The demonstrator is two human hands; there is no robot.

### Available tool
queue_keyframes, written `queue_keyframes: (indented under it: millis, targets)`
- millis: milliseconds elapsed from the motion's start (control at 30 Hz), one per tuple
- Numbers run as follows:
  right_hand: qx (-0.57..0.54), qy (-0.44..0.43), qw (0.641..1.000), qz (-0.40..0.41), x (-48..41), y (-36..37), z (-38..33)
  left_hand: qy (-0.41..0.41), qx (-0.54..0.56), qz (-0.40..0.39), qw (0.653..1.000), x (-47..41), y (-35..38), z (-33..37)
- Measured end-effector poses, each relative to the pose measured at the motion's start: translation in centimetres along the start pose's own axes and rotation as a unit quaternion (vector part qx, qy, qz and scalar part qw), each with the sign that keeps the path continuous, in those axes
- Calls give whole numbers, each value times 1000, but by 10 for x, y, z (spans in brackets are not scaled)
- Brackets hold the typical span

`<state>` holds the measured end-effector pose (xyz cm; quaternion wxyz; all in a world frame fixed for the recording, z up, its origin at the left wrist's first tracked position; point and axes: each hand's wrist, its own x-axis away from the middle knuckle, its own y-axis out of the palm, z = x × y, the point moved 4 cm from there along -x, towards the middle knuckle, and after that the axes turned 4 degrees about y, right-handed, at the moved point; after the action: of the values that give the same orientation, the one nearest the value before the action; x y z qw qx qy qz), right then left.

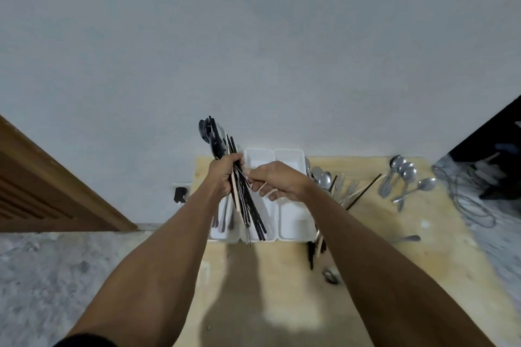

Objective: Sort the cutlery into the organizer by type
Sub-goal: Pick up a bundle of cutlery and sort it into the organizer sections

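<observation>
My left hand [225,175] grips a mixed bundle of cutlery [217,138]: dark spoons, black and pale chopsticks and thin metal handles, held tilted above the white organizer [290,158]. My right hand [277,182] pinches one thin metal piece in the bundle, just right of my left hand. The organizer has three long compartments; the left one holds a few dark-handled pieces, and the right one looks bare. A loose pile of spoons, forks and chopsticks [338,186] lies right of the organizer. More metal spoons [406,175] lie farther right.
The organizer stands on a pale wooden table [282,290] against a grey wall. A single utensil [406,239] and a small dark object [331,276] lie on the table's right side. Cables [465,200] hang at the far right. A wooden door [42,186] is at left.
</observation>
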<state>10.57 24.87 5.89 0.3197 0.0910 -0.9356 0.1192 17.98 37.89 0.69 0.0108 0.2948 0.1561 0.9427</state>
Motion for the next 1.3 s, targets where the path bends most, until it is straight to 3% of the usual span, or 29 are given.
queue_keyframes:
  millis: [233,367,467,833,1033,1300]
  targets:
    - [118,-26,991,58,6,-7,-12,-6,-39,-7,999,-2,15,-13]
    - [297,-68,944,125,4,-5,-21,-23,-33,-26,999,-4,15,-16]
    - [360,-73,918,150,0,1,-23,-29,-21,-38,999,-6,14,-13]
    - [328,-81,918,209,-9,-12,-35,-59,-12,-120,991,2,12,-5]
    - [296,-64,917,260,-9,-15,-35,-89,-83,-125,985,8,6,-4]
    - [326,-42,894,304,-10,-1,-19,-143,-58,-141,978,13,-13,1]
